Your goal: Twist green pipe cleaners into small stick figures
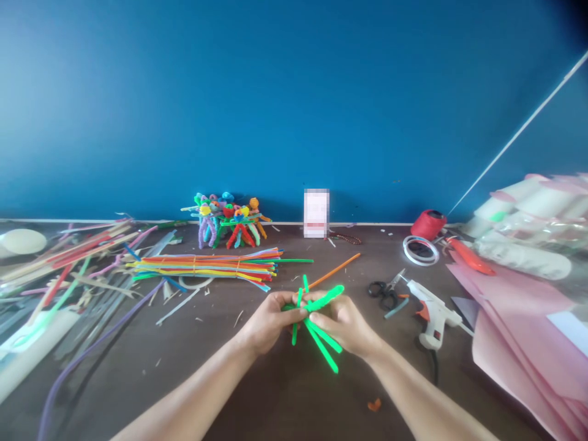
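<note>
Both hands meet above the dark table, thumbs and fingers pinching one fuzzy green figure between them. The left hand grips it near the twisted middle, and the right hand holds it beside a thick, round-ended coil. Thin, straight green ends stick out around the fingers, with a velvety nap. Just beyond the fingers lies a slim orange pipe cleaner. Ahead of the left hand I see a bundle of fuzzy, many-coloured stems, and behind that a crowd of small figures with knobbly round heads. To the right of the right hand are scissors with black loop handles, a white plastic glue gun with an orange trigger and, farther out, pink sheets. Past the hands stands a white block, its front blurred into squares; I can't read any writing on it
</note>
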The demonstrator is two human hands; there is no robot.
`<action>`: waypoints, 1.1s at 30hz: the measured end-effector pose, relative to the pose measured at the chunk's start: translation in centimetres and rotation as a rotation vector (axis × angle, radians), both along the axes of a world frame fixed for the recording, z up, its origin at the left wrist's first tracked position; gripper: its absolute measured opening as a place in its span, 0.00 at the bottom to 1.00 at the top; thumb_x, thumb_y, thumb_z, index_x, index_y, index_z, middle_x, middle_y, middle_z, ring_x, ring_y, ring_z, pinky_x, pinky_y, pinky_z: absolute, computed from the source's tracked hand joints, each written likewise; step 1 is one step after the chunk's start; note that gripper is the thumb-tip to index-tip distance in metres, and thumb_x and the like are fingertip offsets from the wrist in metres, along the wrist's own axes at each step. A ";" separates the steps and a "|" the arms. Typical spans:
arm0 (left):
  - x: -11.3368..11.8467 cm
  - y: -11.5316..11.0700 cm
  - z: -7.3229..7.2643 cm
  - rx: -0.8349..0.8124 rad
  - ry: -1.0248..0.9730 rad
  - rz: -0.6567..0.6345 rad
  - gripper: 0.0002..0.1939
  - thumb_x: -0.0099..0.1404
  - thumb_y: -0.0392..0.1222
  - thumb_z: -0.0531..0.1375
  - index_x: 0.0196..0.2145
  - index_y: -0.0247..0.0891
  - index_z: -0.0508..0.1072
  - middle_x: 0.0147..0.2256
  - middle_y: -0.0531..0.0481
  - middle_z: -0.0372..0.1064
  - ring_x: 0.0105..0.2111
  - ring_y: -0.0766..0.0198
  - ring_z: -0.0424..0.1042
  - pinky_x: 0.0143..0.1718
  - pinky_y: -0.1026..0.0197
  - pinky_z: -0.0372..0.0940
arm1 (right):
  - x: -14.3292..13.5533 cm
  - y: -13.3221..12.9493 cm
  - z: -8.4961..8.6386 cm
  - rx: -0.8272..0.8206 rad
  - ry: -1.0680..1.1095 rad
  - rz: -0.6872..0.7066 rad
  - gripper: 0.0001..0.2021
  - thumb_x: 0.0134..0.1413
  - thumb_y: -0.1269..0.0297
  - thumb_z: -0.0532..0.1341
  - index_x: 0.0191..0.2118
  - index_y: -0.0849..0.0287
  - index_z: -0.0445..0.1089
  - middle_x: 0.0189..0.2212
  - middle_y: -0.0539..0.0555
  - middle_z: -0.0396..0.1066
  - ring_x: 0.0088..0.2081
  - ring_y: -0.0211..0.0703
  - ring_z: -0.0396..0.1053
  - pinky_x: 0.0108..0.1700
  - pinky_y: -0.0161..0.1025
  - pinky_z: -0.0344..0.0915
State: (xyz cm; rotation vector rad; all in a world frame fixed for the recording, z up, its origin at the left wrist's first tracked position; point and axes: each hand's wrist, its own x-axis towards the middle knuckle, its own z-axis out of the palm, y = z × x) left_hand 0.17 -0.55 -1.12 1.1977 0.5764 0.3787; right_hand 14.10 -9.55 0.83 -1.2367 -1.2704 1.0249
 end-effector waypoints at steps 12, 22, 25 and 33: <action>0.1 -0.2 0.2 0.394 0.094 0.202 0.11 0.51 0.44 0.60 0.26 0.32 0.69 0.18 0.56 0.60 0.19 0.72 0.57 0.21 0.69 0.54 | 0.2 0.0 -0.8 0.127 -0.479 -0.137 0.08 0.53 0.64 0.56 0.35 0.58 0.70 0.28 0.52 0.69 0.30 0.40 0.66 0.33 0.35 0.62; 0.1 0.0 0.1 0.482 0.168 0.327 0.11 0.52 0.45 0.59 0.28 0.32 0.70 0.19 0.55 0.61 0.19 0.72 0.58 0.21 0.69 0.55 | -0.3 -0.1 -0.4 0.228 -0.720 -0.223 0.05 0.52 0.68 0.56 0.31 0.58 0.69 0.27 0.53 0.71 0.31 0.41 0.66 0.35 0.37 0.60; 0.2 0.0 0.1 0.466 0.188 0.336 0.11 0.52 0.44 0.59 0.28 0.32 0.70 0.18 0.56 0.60 0.18 0.72 0.58 0.20 0.69 0.56 | -0.2 -0.1 -0.5 0.251 -0.788 -0.189 0.05 0.50 0.72 0.56 0.33 0.57 0.68 0.28 0.52 0.71 0.31 0.41 0.66 0.37 0.37 0.60; 0.4 0.2 -0.2 0.315 0.146 0.357 0.13 0.49 0.47 0.60 0.27 0.33 0.69 0.18 0.57 0.59 0.17 0.71 0.58 0.18 0.68 0.56 | 0.1 -0.2 -0.8 0.246 -0.891 -0.158 0.09 0.54 0.71 0.51 0.38 0.57 0.68 0.26 0.53 0.67 0.27 0.39 0.65 0.31 0.34 0.60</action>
